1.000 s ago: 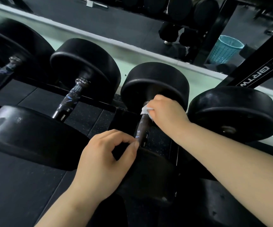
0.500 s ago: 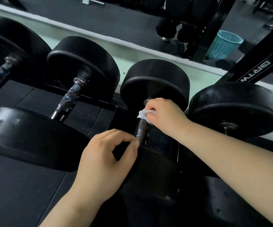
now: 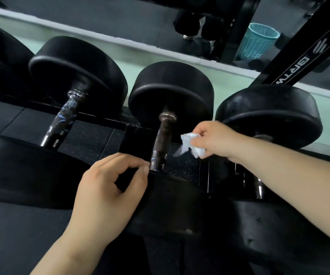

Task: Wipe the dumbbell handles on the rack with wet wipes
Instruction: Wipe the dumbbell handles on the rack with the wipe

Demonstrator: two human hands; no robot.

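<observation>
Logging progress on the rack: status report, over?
Right hand pinches crumpled wet wipe, just right of the middle handle, not touching. Left hand curled at that dumbbell's near head, grip unclear. Nothing blocking the handle.

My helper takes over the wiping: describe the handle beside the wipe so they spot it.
On the dumbbell rack below the mirror, take the second dumbbell from the slanted post with white lettering. Its handle sits left of the crumpled white wipe. Unlike the blue-patterned wrap next door, it is bare, dark, knurled metal.
</observation>
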